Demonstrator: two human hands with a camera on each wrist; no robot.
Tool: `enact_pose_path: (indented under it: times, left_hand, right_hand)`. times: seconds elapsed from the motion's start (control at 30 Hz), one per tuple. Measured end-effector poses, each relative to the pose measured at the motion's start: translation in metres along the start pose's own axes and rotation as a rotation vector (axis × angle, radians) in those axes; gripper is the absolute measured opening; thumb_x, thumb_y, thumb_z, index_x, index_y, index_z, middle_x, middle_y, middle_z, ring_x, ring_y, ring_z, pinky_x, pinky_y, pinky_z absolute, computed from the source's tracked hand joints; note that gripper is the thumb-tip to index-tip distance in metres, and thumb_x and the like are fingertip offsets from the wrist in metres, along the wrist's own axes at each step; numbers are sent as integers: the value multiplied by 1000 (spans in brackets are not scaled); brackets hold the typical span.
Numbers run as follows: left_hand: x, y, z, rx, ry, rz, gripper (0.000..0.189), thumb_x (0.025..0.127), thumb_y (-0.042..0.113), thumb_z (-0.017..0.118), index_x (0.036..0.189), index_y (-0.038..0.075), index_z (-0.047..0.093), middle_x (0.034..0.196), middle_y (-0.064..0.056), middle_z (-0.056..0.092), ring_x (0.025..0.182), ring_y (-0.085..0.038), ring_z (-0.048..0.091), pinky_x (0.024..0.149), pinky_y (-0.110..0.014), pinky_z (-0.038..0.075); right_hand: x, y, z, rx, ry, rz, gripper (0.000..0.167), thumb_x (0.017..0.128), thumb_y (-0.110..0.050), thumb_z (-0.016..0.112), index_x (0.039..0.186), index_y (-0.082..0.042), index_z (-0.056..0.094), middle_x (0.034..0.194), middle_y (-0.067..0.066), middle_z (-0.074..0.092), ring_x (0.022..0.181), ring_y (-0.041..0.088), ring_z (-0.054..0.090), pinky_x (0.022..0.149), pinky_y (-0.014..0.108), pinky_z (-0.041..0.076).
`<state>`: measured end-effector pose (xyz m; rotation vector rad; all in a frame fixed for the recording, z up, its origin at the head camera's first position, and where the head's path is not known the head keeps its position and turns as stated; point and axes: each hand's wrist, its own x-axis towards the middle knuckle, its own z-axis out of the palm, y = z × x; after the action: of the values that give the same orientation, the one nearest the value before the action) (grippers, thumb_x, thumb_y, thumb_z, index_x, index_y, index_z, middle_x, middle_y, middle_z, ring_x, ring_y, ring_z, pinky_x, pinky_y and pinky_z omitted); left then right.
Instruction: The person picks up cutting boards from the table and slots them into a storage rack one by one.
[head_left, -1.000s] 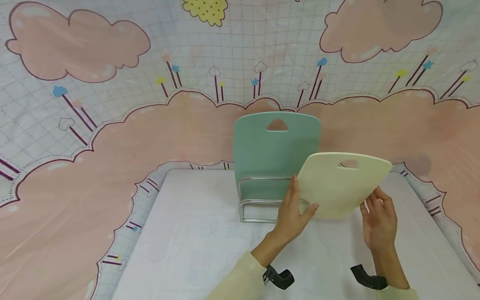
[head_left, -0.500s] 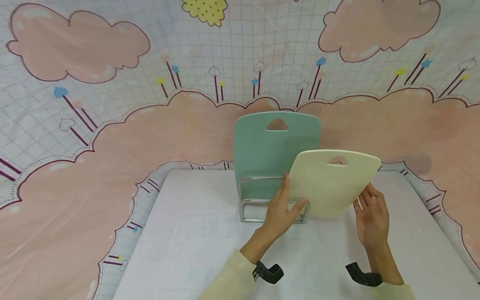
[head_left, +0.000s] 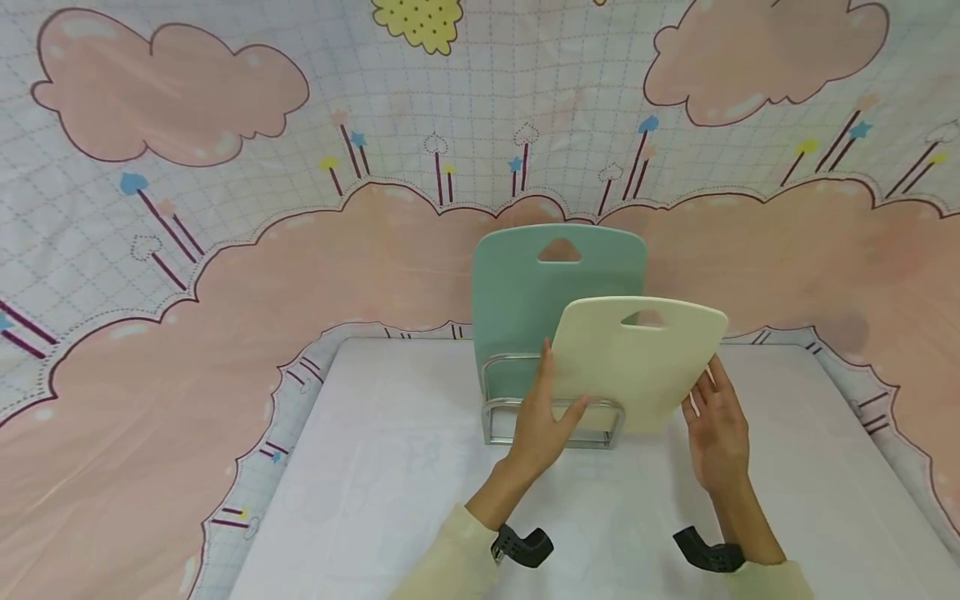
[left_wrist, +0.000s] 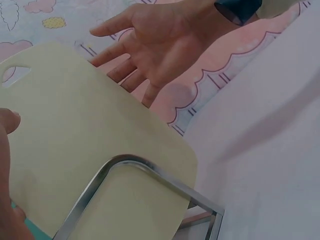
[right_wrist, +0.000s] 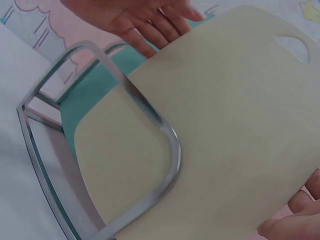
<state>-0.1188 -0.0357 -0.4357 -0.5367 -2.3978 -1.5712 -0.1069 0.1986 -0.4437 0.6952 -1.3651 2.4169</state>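
A cream cutting board [head_left: 637,358] leans with its top to the right, its lower part behind the front loop of a metal wire rack [head_left: 618,425]. My left hand [head_left: 536,425] touches the board's left edge, fingers extended and thumb spread toward the front. On the opposite edge, the straight fingertips of my right hand [head_left: 720,437] touch the board; in the left wrist view the thumb of this right hand [left_wrist: 160,45] stands away from it. Behind, a green cutting board [head_left: 558,283] stands upright in the rack, partly hidden by the cream one.
The rack stands on a white-covered table [head_left: 390,467], toward its far side. A patterned cloth [head_left: 360,267] with clouds hangs behind the table. Each wrist wears a black strap device, such as the one on the left wrist [head_left: 525,546].
Both hands have moved left with the cream board, bringing its lower part behind the rack's front loop. The green board and the rack have stayed in place.
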Motion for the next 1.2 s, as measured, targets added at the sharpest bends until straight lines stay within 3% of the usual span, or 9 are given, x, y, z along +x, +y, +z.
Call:
enact_pose_path:
  times: [0.47,0.77,0.97,1.2]
  left_hand:
    - [-5,-8,-23,-19,92,-8,78,96,30,58,155,14,9,157,-5,17,141,-23,21,110,-47,24]
    - [-8,-19,-35,-66,111,-21,79,97,23,58,155,13,6,159,-5,10,143,-20,12,112,-48,17]
    - [-14,-25,-41,-67,139,-29,77,98,26,57,154,9,8,159,-5,10,144,-19,10,113,-48,16]
    - [-19,-32,-43,-74,179,-17,77,95,16,61,152,1,12,158,-12,10,144,-24,11,111,-50,19]
  right_hand:
    - [3,15,19,-60,9,42,49,105,-8,28,152,-4,15,157,16,14,144,29,10,113,45,8]
    - [7,28,32,-78,2,68,49,104,-5,29,152,-4,19,158,11,14,144,28,9,110,54,-1]
    - [7,37,38,-100,6,100,51,102,3,26,152,-4,18,159,8,13,144,27,11,113,45,7]
    - [4,46,43,-143,12,110,50,102,3,28,151,-4,19,158,8,14,143,27,15,113,43,10]
